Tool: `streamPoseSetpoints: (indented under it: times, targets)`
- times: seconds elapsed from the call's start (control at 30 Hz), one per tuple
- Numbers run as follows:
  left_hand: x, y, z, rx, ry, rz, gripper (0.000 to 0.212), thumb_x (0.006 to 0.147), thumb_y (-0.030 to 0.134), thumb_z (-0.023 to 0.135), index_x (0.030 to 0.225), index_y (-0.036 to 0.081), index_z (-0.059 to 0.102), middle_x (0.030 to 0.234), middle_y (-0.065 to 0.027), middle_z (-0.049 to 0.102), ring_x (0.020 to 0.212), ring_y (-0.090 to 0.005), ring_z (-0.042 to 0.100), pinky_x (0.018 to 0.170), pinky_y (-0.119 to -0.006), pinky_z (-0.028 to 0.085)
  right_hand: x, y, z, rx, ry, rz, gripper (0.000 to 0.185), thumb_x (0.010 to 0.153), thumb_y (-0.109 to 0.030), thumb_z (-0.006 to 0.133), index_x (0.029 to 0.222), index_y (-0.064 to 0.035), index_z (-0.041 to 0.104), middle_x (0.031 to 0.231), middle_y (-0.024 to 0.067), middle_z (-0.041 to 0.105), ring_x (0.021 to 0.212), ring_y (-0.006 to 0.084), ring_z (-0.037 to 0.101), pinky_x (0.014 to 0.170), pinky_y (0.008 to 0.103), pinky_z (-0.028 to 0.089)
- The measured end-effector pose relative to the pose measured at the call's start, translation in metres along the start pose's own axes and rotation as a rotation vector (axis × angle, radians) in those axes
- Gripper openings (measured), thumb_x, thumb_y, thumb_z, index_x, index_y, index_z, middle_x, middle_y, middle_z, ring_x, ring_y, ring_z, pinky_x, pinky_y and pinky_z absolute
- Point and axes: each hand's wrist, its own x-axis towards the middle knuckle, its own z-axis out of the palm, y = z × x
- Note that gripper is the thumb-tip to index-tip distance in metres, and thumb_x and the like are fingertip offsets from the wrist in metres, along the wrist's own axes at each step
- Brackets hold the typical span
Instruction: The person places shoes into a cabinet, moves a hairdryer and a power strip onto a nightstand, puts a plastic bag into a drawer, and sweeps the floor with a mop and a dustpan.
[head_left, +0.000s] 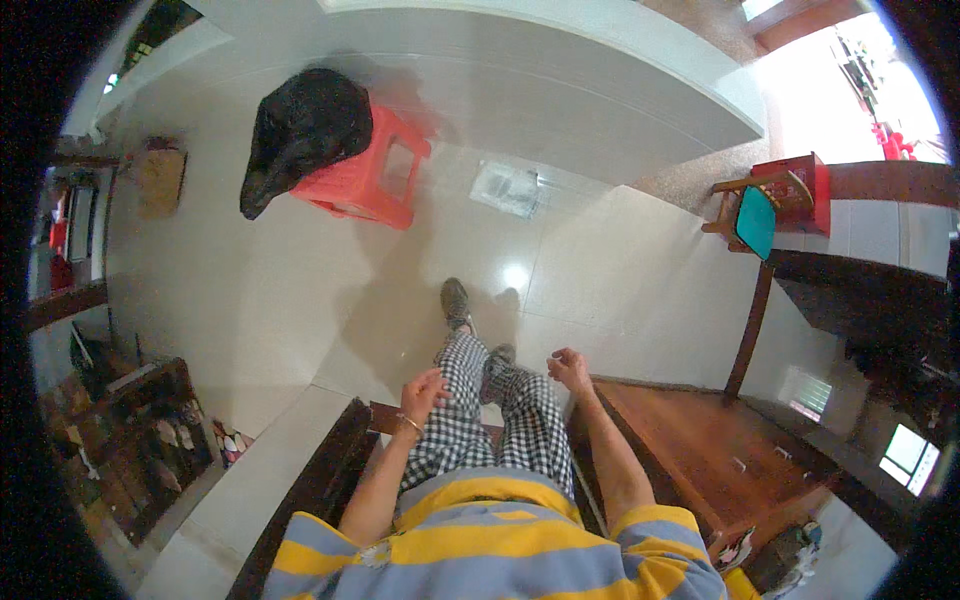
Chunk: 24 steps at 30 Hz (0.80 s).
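My left hand (425, 395), with a bracelet at its wrist, hovers by the left leg of my checked trousers (463, 366). It holds nothing, and its fingers are loosely bent. On the other side, my right hand (571, 369) hangs in the air beside my right leg, fingers curved and apart, nothing in them. I appear to sit on a dark wooden seat (330, 442). Ahead to the left stands a red plastic stool (394, 176). A black bag or cloth (311, 124) lies over part of its top; what it may contain is hidden.
A flat pale packet or sheet (506, 187) lies on the tiled floor (622, 270). A small chair with a green seat (755, 223) stands at right beside a red box (810, 191). A brown wooden surface (697, 442) is to my right. Shoes (174, 435) sit on a rack at lower left.
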Motion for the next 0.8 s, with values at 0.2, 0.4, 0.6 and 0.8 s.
streamPoseSetpoints:
  times: [0.2, 0.4, 0.6, 0.8]
  targets:
    - [0.057, 0.013, -0.004, -0.116, 0.02, -0.074, 0.033, 0.084, 0.024, 0.054, 0.108, 0.001, 0.054, 0.08, -0.0068, 0.064, 0.051, -0.0079, 0.055, 0.04, -0.019, 0.041, 0.059, -0.004, 0.011, -0.296, 0.096, -0.051, 0.025, 0.079, -0.018, 0.06, 0.092, 0.0031, 0.057, 0.064, 0.0129, 0.06, 0.056, 0.0164, 0.057, 0.052, 0.029, 0.045]
    - [0.102, -0.03, 0.018, 0.194, 0.13, -0.195, 0.02, 0.084, 0.018, 0.054, 0.097, 0.003, 0.059, 0.074, -0.0046, 0.065, 0.047, -0.0057, 0.052, 0.041, -0.02, 0.039, 0.249, 0.03, 0.053, -0.558, 0.128, -0.423, 0.037, 0.071, -0.021, 0.064, 0.101, -0.0007, 0.054, 0.085, 0.0187, 0.058, 0.078, 0.0332, 0.056, 0.066, 0.0398, 0.044]
    - [0.109, -0.01, 0.017, 0.524, 0.255, -0.079, 0.013, 0.081, 0.01, 0.055, 0.087, 0.0, 0.061, 0.069, -0.0104, 0.063, 0.057, -0.013, 0.058, 0.047, -0.023, 0.042, 0.477, -0.001, 0.092, -0.987, 0.037, -0.53, 0.077, 0.071, -0.032, 0.065, 0.132, -0.0101, 0.025, 0.124, 0.0247, 0.037, 0.098, 0.0397, 0.048, 0.076, 0.0479, 0.045]
    - [0.12, -0.004, 0.016, 0.615, 0.278, 0.026, 0.012, 0.08, 0.009, 0.055, 0.085, -0.001, 0.061, 0.07, -0.011, 0.063, 0.057, -0.0157, 0.058, 0.048, -0.024, 0.043, 0.583, -0.009, 0.123, -1.347, 0.297, -0.637, 0.066, 0.075, -0.028, 0.058, 0.13, -0.0077, 0.029, 0.127, 0.0278, 0.031, 0.109, 0.0484, 0.039, 0.078, 0.0607, 0.04]
